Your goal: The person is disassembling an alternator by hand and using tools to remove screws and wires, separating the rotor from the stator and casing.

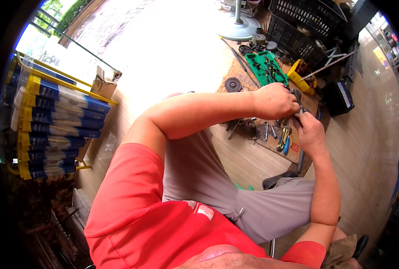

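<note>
My left hand [276,100] reaches across to the right, its fingers curled closed against a dark part [296,94]. Just below and to the right, my right hand [311,131] is closed too, thumb and fingers pinched near the same spot. What each one grips is mostly hidden between them. Under both hands lies a worn brown board [271,144]. Screwdrivers with yellow-black handles [282,140] and a blue-handled screwdriver [286,145] rest on it beside my right hand. Beyond my left hand are an open green tool case [266,67] and a round black disc [233,84].
A yellow bin [301,76] of reddish-brown parts and a black box [338,97] stand at the right. Black crates [293,41] are stacked behind, near a round grey stand base [239,28]. On the left, a yellow rack [96,95] holds blue-and-white boxes [60,114].
</note>
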`<action>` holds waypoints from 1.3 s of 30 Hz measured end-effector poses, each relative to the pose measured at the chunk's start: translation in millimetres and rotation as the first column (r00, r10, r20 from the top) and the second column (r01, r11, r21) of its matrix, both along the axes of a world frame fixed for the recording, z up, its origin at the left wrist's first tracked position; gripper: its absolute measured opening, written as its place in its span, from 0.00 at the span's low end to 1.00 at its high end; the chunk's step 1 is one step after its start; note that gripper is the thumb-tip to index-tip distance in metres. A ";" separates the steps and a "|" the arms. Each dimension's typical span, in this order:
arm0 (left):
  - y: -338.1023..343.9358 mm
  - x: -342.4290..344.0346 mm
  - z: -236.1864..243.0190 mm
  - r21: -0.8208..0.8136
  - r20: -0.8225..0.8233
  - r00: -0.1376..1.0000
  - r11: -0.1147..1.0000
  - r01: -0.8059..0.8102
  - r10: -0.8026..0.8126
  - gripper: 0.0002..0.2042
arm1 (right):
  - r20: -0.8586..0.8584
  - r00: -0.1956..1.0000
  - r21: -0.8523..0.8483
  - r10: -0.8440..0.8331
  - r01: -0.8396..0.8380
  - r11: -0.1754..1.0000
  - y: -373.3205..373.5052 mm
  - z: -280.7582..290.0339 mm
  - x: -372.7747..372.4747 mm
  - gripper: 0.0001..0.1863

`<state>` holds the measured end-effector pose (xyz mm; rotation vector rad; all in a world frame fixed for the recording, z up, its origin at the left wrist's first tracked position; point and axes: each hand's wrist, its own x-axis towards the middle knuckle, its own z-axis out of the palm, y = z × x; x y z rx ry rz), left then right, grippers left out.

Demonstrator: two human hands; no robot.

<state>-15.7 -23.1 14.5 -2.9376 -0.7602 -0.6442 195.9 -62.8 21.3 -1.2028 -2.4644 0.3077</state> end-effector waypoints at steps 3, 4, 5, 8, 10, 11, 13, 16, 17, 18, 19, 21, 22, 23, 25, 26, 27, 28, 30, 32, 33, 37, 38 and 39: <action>-0.2 0.5 -0.2 -0.049 0.003 1.000 0.998 -0.030 0.030 0.07 | 0.009 1.000 0.013 -0.002 0.001 1.000 0.0 -0.3 -1.0 0.05; 0.0 1.1 -1.1 -0.065 0.017 0.999 0.997 -0.038 0.040 0.08 | 0.011 1.000 0.021 -0.002 0.002 1.000 0.1 -0.8 -1.2 0.05; -0.1 2.0 -2.0 -0.092 0.022 0.998 0.994 -0.060 0.062 0.09 | 0.022 1.000 0.035 -0.001 0.000 0.999 0.3 -1.6 -1.1 0.05; -2.2 4.6 -2.9 -0.177 0.025 0.991 0.977 -0.123 0.129 0.13 | 0.045 0.999 0.067 0.004 -0.007 0.998 1.3 -3.5 -0.8 0.04; -4.9 6.3 1.0 -0.238 0.017 0.985 0.958 -0.161 0.170 0.14 | 0.046 0.999 0.078 0.009 -0.013 0.997 1.4 -3.6 -0.3 0.04; -5.6 6.7 3.0 -0.251 0.011 0.985 0.954 -0.165 0.173 0.14 | 0.054 0.999 0.077 0.006 -0.010 0.997 1.4 -3.3 0.2 0.04; -6.6 6.6 6.2 -0.277 0.000 0.984 0.945 -0.172 0.179 0.14 | 0.071 0.997 0.076 0.000 -0.006 0.997 1.4 -1.9 0.7 0.04; -2.0 3.6 1.1 -0.187 0.159 0.987 0.982 0.002 0.028 0.12 | 0.090 0.996 0.040 -0.007 0.004 0.999 1.4 -3.3 2.5 0.04; -0.8 2.7 -0.5 -0.180 0.128 0.992 0.984 0.010 0.014 0.11 | 0.074 0.997 0.034 -0.009 0.006 0.999 1.3 -3.5 2.1 0.04; -0.6 1.6 0.9 -0.175 0.098 0.995 0.984 0.019 -0.002 0.09 | 0.059 0.998 0.028 -0.011 0.010 1.000 1.1 -3.7 1.7 0.04; -0.4 0.6 1.6 -0.169 0.067 0.998 0.985 0.028 -0.017 0.08 | 0.043 0.999 0.021 -0.013 0.012 1.000 1.0 -3.9 1.4 0.04; 1.2 -0.2 0.7 -0.100 0.053 0.999 0.995 0.009 -0.004 0.06 | 0.030 0.999 -0.001 -0.012 0.012 1.000 1.0 -4.1 1.3 0.04; 1.6 -0.5 0.2 -0.064 0.046 0.999 0.998 -0.001 0.004 0.05 | 0.022 1.000 -0.011 -0.011 0.011 1.000 1.1 -4.1 0.9 0.05; 1.8 -0.5 -0.3 -0.059 0.049 0.999 0.998 -0.017 0.020 0.05 | 0.013 1.000 -0.010 -0.008 0.008 1.000 1.1 -3.7 -0.2 0.05; 1.8 0.4 0.3 -0.049 0.057 0.997 0.998 -0.049 0.051 0.04 | -0.006 1.000 -0.006 -0.006 0.005 1.000 0.9 -2.5 -1.9 0.06; 1.8 0.6 0.7 -0.046 0.057 0.996 0.997 -0.062 0.064 0.04 | 0.003 1.000 0.000 -0.015 0.015 1.000 1.1 -2.7 -2.0 0.06; 1.8 0.5 0.8 -0.043 0.057 0.995 0.996 -0.075 0.078 0.05 | 0.012 1.000 0.006 -0.024 0.024 1.000 1.5 -3.3 -2.3 0.06; 1.8 0.4 0.8 -0.041 0.057 0.994 0.995 -0.089 0.091 0.05 | 0.020 0.999 0.012 -0.033 0.032 0.999 1.8 -3.8 -2.5 0.06; 1.9 1.1 0.2 -0.042 0.057 0.993 0.994 -0.102 0.105 0.05 | 0.041 0.998 0.030 -0.037 0.035 0.999 2.0 -3.6 -2.5 0.06; 1.5 2.3 -0.1 -0.057 0.042 0.991 0.991 -0.122 0.125 0.06 | 0.056 0.998 0.046 -0.035 0.032 0.998 1.8 -2.5 -2.1 0.06; 0.4 3.3 1.9 -0.070 0.026 0.990 0.988 -0.136 0.138 0.06 | 0.061 0.998 0.054 -0.029 0.026 0.998 1.9 -1.6 -2.0 0.06; 0.7 5.6 1.0 -0.109 0.009 0.987 0.981 -0.160 0.161 0.09 | 0.100 0.995 0.070 -0.022 0.015 0.997 1.6 0.3 -0.7 0.05; 0.9 5.3 0.0 -0.106 0.035 0.988 0.984 -0.143 0.147 0.09 | 0.096 0.995 0.068 -0.021 0.015 0.998 1.4 0.7 -0.5 0.05; 0.7 4.2 -1.4 -0.104 0.062 0.989 0.986 -0.127 0.134 0.09 | 0.091 0.996 0.065 -0.018 0.012 0.998 1.2 0.6 -0.4 0.05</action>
